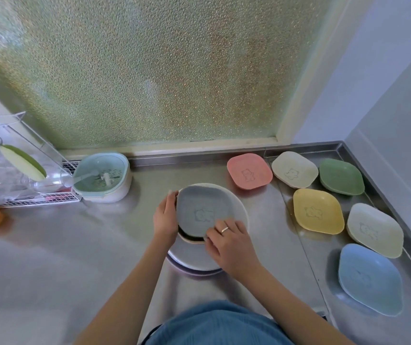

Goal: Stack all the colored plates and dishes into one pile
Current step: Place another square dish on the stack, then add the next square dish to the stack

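Head view: left hand [165, 215] grips left rim of grey dish [203, 211], right hand [229, 241] pinches its near edge, dish tilted over white plate pile [239, 210] on table [75, 257]. Risk: off-centre placement, dish slides. Six dishes unstacked at right, including pink dish [249, 174].

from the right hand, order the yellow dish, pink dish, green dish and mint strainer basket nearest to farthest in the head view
From the right hand:
1. yellow dish, just right of it
2. pink dish, behind it
3. mint strainer basket, far left, and green dish, back right: too close to call
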A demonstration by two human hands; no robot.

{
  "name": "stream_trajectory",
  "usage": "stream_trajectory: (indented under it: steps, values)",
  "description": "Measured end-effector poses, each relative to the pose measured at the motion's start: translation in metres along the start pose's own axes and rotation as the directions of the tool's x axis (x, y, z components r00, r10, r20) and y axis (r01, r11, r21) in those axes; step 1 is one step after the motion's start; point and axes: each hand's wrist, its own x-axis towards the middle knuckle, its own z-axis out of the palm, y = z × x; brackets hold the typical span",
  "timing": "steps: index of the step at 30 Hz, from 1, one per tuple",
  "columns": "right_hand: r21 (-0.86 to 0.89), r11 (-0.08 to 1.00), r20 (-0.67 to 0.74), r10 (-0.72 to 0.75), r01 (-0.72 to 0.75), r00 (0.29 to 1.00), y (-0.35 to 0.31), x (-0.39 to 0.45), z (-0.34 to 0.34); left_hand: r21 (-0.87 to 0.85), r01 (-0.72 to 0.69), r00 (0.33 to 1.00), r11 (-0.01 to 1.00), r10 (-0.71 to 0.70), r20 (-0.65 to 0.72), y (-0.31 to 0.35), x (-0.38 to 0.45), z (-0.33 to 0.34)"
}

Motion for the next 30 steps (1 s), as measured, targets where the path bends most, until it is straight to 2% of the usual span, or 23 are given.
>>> stream_trajectory:
  steps: [3,8,12,15,17,18,20,23,27,30]
  values:
    - [-0.006,1.0,0.036,-0.014,0.014,0.999,0.001,0.0,0.002,0.03,0.011,0.998,1.0,-0.009,-0.064,0.0,0.005,-0.003]
    - [0.134,0.99,0.153,0.033,-0.053,0.988,0.004,-0.001,0.004,0.248,-0.054,0.998,0.967,0.063,-0.027,-0.008,0.006,-0.004]
    - [0.238,0.959,0.26,0.088,-0.152,0.962,0.008,-0.001,0.006,0.292,-0.059,0.995,0.955,0.08,-0.06,-0.013,0.005,-0.004]
    - [0.345,0.914,0.248,0.129,-0.212,0.96,0.01,0.001,0.008,0.276,-0.041,0.994,0.96,0.068,-0.09,-0.012,0.009,-0.005]
    - [0.494,0.812,0.183,0.253,-0.311,0.95,0.014,0.006,0.008,0.261,-0.022,0.99,0.965,0.057,-0.13,-0.013,0.011,-0.008]
    - [0.557,0.742,0.15,0.353,-0.373,0.924,0.019,0.01,0.008,0.253,-0.012,0.988,0.967,0.05,-0.146,-0.013,0.013,-0.01]
    - [0.632,0.606,0.094,0.559,-0.483,0.824,0.033,0.022,0.011,0.233,0.006,0.986,0.972,0.034,-0.165,-0.013,0.017,-0.012]
    - [0.639,0.43,0.136,0.753,-0.638,0.644,0.064,0.042,0.021,0.19,0.013,0.984,0.982,0.022,-0.179,-0.013,0.023,-0.013]
    - [0.469,0.35,0.318,0.79,-0.811,0.525,0.105,0.06,0.048,0.193,0.016,0.983,0.981,0.02,-0.185,-0.013,0.035,-0.019]
    - [0.328,0.362,0.455,0.749,-0.872,0.482,0.12,0.069,0.066,0.185,0.049,0.98,0.981,-0.012,-0.197,-0.015,0.045,-0.026]
